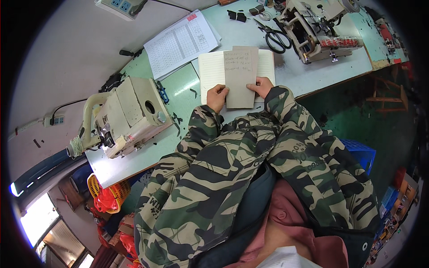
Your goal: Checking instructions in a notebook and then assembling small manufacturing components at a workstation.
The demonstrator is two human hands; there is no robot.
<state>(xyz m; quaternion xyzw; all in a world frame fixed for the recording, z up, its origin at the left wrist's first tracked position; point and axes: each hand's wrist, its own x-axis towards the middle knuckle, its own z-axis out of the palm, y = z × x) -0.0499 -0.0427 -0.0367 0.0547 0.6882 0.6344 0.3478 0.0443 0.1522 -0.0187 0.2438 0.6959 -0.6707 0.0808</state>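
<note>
A pale green worktable [187, 85] runs across the head view, bent by the lens. The left hand [217, 96] and the right hand [262, 86] each pinch a lower corner of a brown card sheet [240, 77], fingers closed on its edges. The card lies over an open lined notebook [212, 71] on the table, just in front of the camouflage sleeves. A cream sewing machine [127, 116] stands to the left, and another machine [315, 29] at far right. Black scissors [275, 36] lie near that one, and a printed sheet [181, 43] rests beyond the notebook. Handwriting seems to mark the card, though it is too small to make out.
</note>
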